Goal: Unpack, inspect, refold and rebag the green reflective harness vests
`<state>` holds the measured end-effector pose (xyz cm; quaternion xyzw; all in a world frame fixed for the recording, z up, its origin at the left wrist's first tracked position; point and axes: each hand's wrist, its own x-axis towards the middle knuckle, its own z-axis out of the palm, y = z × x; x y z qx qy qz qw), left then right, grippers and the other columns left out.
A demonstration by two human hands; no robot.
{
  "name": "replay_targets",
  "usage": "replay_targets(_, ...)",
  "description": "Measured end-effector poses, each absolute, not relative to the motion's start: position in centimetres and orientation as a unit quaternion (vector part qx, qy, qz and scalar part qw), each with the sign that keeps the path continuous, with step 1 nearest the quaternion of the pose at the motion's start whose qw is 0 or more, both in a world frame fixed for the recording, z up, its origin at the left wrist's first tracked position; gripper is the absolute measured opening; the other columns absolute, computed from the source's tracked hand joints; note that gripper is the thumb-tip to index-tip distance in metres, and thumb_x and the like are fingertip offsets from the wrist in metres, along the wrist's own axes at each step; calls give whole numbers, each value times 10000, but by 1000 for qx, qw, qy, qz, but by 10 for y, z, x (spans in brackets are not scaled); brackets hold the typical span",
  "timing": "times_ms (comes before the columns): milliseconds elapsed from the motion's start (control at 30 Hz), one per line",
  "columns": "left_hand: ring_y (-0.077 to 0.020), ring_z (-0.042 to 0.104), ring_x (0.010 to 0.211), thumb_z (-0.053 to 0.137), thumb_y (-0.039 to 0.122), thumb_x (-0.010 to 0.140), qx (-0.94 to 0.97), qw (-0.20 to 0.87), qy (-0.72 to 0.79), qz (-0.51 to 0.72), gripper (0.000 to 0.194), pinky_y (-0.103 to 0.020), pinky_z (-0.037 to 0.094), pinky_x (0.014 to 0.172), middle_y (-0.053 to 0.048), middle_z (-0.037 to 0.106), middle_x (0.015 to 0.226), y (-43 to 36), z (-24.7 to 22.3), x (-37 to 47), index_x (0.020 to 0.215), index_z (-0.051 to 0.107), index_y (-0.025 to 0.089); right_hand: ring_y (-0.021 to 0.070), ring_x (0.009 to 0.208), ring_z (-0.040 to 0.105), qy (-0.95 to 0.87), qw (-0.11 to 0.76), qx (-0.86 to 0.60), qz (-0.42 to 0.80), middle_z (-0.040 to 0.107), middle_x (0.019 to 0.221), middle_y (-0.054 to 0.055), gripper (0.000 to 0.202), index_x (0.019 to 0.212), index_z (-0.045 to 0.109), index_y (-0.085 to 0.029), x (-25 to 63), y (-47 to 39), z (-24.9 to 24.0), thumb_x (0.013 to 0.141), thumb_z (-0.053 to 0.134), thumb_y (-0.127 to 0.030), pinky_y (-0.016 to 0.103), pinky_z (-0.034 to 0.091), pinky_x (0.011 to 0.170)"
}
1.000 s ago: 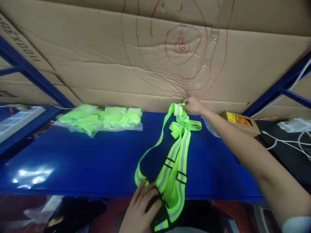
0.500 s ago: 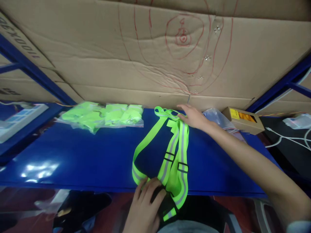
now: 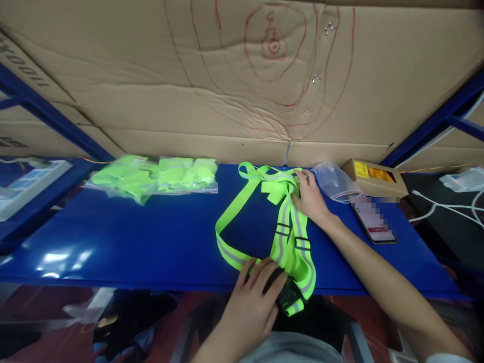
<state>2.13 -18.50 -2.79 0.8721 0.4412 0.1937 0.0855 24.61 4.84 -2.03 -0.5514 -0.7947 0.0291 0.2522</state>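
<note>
Has a lime-green reflective harness (image 3: 282,247) laid out in front on a blue table (image 3: 151,232), with grey stripes along the straps and a wide loop bowing out toward nine o'clock. Counting the clock from the harness, grips its near end at six o'clock with the left hand (image 3: 254,297), curled around the webbing just beside a black buckle (image 3: 290,296) partly hidden by the fingers. Has the buckle and a short strap tail past the table's front edge. Lays the right hand (image 3: 310,195) at two o'clock against the bunched far straps, loosely spread, with the thumb well apart from the fingers. Between the hands, has two black adjusters (image 3: 302,244) side by side on the straps.

At ten o'clock, has clear plastic bags (image 3: 187,175) filled with lime-green material, near the table's back edge. At two o'clock, beyond the right hand, has a crumpled clear bag (image 3: 333,181) just beside a brown box (image 3: 395,189) with a yellow label. At three o'clock, has a phone (image 3: 372,222) lying flat, partly pixelated, and farther out a white cable (image 3: 431,206). At twelve o'clock, faces creased cardboard (image 3: 113,75) drawn with uneven red rings (image 3: 274,47).
</note>
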Motion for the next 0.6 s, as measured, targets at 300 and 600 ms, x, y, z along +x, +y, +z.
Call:
replay_targets(300, -336, 614, 1192, 630, 589, 900, 891, 86, 394, 210, 585, -553, 466, 1028, -113, 657, 1313, -176, -31, 37, 1384, 608, 261, 298, 1061, 653, -866, 193, -455, 71, 764, 1114, 100, 291, 1144, 701, -190, 233, 25, -5, 1003, 626, -434, 426, 381, 919)
replay_targets(600, -324, 375, 1510, 517, 640, 982, 914, -34, 361, 181, 540, -572, 54, 1281, -140, 565, 1505, -180, -37, 39, 1305, 652, 229, 297, 1254, 589, -940, 143, -305, 58, 703, 1304, 137, 269, 1221, 692, -156, 205, 0, -9, 1042, 493, -178, 474, 367, 1049)
